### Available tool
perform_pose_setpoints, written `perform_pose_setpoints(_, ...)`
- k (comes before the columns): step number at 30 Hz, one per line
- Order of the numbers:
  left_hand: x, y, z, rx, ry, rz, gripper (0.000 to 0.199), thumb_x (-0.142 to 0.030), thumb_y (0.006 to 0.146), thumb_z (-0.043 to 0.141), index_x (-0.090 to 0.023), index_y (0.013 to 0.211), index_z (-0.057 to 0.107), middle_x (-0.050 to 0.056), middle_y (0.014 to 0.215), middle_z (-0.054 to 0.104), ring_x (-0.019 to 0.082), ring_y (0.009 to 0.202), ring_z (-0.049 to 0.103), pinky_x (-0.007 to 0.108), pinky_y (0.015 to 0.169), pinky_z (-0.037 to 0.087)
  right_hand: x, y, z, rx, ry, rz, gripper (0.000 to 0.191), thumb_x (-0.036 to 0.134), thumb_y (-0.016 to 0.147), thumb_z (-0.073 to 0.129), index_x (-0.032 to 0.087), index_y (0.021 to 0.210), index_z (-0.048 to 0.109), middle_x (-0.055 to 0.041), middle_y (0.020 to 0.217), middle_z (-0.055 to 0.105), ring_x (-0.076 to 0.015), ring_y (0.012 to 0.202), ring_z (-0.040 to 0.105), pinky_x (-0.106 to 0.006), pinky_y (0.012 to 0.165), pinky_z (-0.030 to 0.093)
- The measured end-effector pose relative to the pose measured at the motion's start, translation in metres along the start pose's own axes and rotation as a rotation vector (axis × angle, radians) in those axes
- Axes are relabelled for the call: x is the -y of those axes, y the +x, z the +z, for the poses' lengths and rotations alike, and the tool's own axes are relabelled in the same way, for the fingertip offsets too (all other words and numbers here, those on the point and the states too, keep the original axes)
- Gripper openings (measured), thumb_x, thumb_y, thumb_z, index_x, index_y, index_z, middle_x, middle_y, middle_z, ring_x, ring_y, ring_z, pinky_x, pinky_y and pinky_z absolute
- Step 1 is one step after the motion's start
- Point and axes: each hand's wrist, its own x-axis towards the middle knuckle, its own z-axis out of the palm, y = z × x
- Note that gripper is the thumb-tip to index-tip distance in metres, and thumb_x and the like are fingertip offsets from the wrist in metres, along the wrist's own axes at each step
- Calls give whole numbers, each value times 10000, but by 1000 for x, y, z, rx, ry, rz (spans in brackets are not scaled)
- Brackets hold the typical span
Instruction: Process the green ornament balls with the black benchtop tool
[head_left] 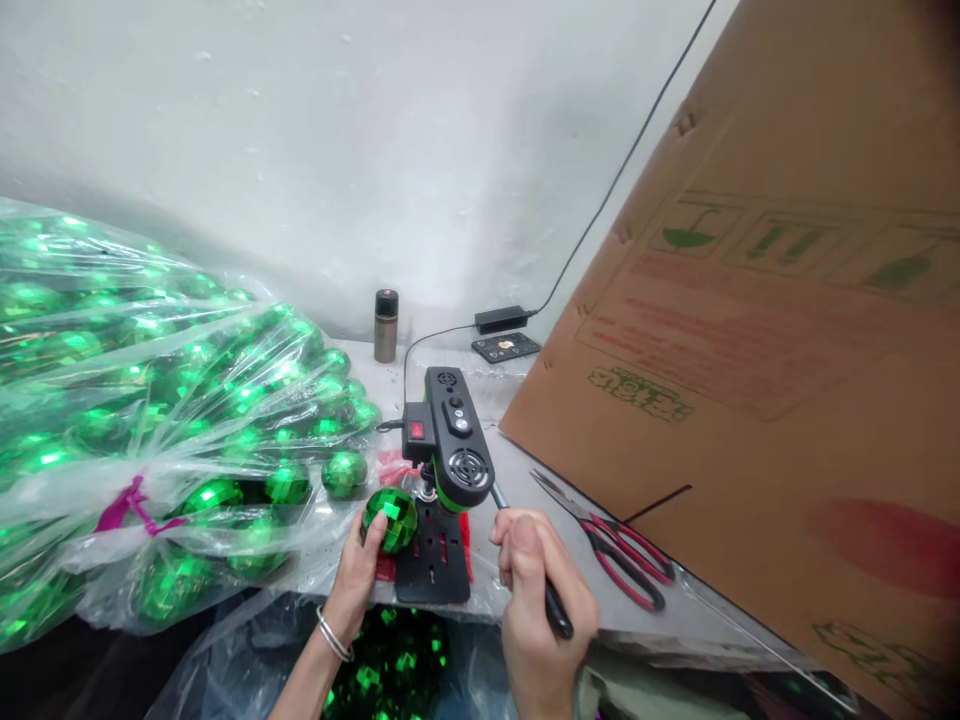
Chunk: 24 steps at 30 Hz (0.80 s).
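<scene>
The left hand (360, 570) grasps one green ball (391, 520), the right hand (551, 605) a black handle (556, 612); this ball seems unfinished. Leftward, whether bagged balls (154, 405) are finished is unclear.

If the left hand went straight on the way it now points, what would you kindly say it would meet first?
Most likely the black device: the left hand points toward it, holding a green ball that would probably touch first, though depth is unclear.

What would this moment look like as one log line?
left hand: holding green ball | right hand: gripping black-handled rod | black device: on tabletop | scissors: beside cardboard box
</scene>
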Motion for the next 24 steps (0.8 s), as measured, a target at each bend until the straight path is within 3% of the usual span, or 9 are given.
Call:
perform_pose_setpoints(3,-4,0,-2,2,30,-35,789,-799,805,789,-202,1319,744,161,1449,769,401,1426,659,553,1285,447,0,0,1,-13,3,4,394,172,1143,501,230,753,515,37,723,537,-104,669,571,-230,598,429)
perform_pose_setpoints(7,-1,-2,5,25,176,93,814,-783,794,783,-206,1360,689,161,1441,756,401,1406,672,558,1253,477,1,0,1,-12,-3,2,396,180,1140,504,230,748,529,27,713,543,-115,640,556,-250,575,418)
perform_pose_setpoints(15,17,-15,23,45,453,319,729,-456,795,862,-240,1441,603,162,1485,719,415,1417,671,621,1217,517,2,0,-1,0,-27,15,350,210,1142,500,233,798,562,25,726,567,-113,590,520,-252,520,379)
perform_pose_setpoints(24,36,-16,30,-12,498,447,727,-387,818,867,-219,1463,577,186,1479,715,426,1411,685,646,1214,542,1,-1,0,-19,-15,28,389,239,1141,511,232,754,542,17,706,558,-125,596,529,-264,516,376)
